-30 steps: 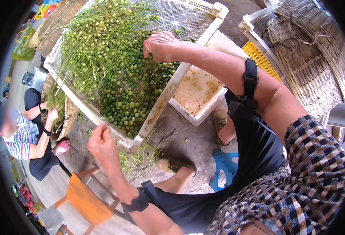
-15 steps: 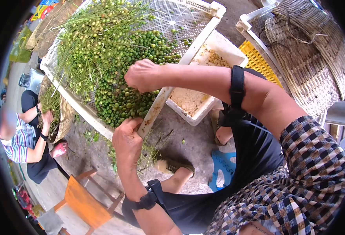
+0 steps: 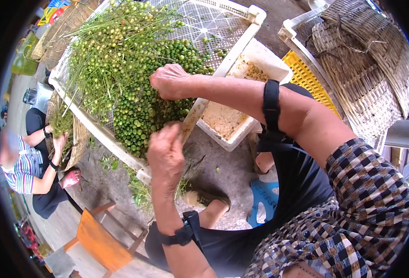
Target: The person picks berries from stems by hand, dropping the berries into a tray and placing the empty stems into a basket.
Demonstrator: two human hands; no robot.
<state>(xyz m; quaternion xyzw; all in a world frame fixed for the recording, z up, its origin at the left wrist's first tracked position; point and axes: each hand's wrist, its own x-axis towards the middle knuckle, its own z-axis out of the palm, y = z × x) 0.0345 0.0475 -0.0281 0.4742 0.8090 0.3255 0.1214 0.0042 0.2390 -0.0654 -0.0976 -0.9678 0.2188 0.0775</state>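
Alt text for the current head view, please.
A person's right hand is over loose green fruits in a white mesh tray, the left hand near its rim; fruiting stems are heaped beside the fruits. Another person sits at left.

Green fruits (image 3: 131, 126) lie below the right hand (image 3: 171, 82).

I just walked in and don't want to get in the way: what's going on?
A person is bent over a white mesh tray of small round green fruit and a stemmed heap. Their curled right hand is over the fruit, their left hand near the tray's rim; what either holds is unclear. A co-worker handles green stems.
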